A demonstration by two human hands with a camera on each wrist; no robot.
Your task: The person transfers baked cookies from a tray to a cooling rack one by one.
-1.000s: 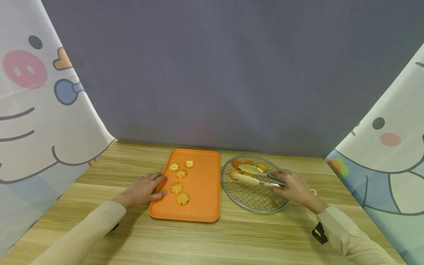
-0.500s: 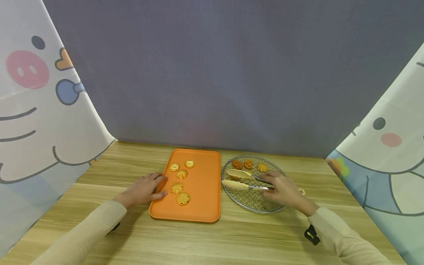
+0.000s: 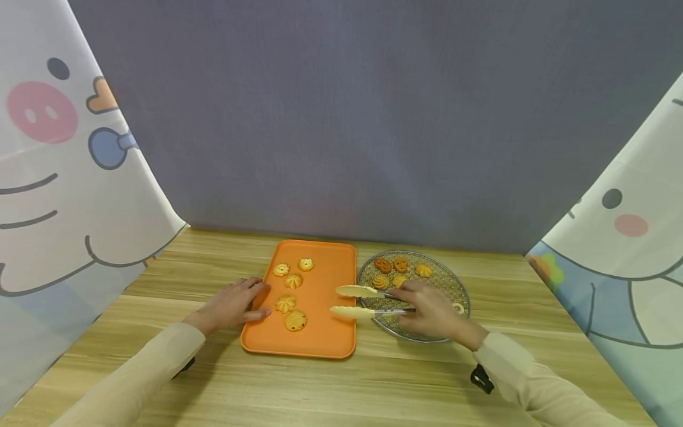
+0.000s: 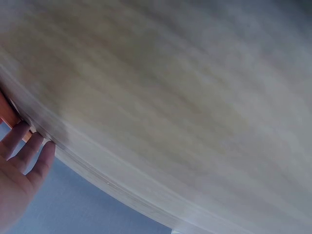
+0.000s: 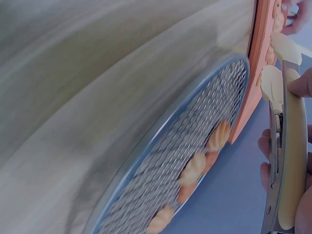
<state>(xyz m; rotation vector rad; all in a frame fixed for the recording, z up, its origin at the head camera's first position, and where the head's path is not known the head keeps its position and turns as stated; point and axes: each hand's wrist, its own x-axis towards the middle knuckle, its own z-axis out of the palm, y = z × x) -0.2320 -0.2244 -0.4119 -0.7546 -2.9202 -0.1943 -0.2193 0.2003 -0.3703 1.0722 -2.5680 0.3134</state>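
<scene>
Right hand [image 3: 434, 313] grips the tongs [image 3: 368, 300] by the handle; tips are apart, nothing visible between them. Tongs' long axis runs 3-to-9 o'clock, tips at 9 from the fingers, over the tray's [image 3: 325, 344] right edge. Rack [image 3: 459, 284] cookies [image 3: 399, 271] sit at 12 of the hand, tray cookies [image 3: 293, 302] further out at 9 of the tips. Left hand [image 3: 230, 305] lies flat, fingers relaxed on the tray's left rim, nearer those cookies but holding nothing.
</scene>
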